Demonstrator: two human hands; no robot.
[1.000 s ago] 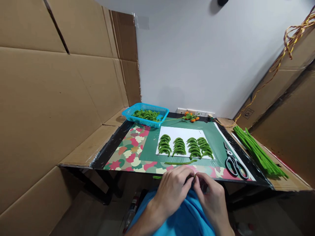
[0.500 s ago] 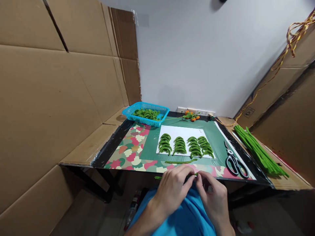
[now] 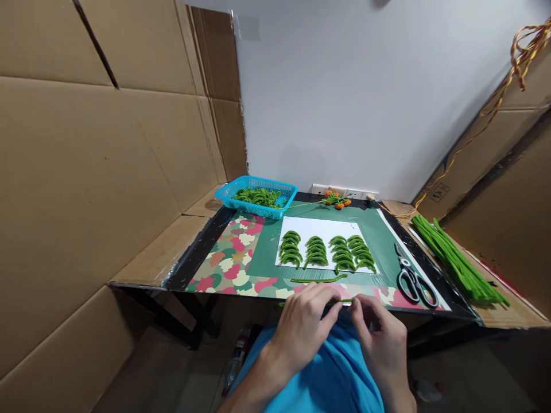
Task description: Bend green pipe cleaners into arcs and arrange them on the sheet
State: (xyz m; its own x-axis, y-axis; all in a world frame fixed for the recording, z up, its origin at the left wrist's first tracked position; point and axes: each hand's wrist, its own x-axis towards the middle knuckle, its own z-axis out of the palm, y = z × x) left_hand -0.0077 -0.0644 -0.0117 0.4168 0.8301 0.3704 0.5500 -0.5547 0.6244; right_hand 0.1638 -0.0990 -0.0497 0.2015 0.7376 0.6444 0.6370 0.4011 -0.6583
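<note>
Cardboard panels [image 3: 107,172] wall in your workspace from seven o'clock round to eleven, and again at three. Ahead of you lies the patterned mat [image 3: 258,261], green at its centre with camouflage blotches along the near and left margins. At two o'clock from your hands, off the mat's right edge, a long bundle of straight green stems [image 3: 456,264] rests on cardboard. A white sheet [image 3: 327,226] sits at twelve o'clock on the mat, carrying four short stacks of bent green arcs [image 3: 316,252] side by side. The blue basket [image 3: 224,195] stands at eleven o'clock, at the mat's far left corner, holding more bent green pieces. Black-handled scissors [image 3: 413,281] lie at one o'clock, between the sheet and the bundle.

Your left hand [image 3: 303,321] and right hand [image 3: 383,338] meet at the table's near edge, above your blue-clothed lap. Both are closed in a fingertip pinch on one short green pipe cleaner [image 3: 346,300], which spans the small gap between them, roughly level. A loose green strip [image 3: 318,279] lies on the mat just beyond your fingers, at twelve o'clock.
</note>
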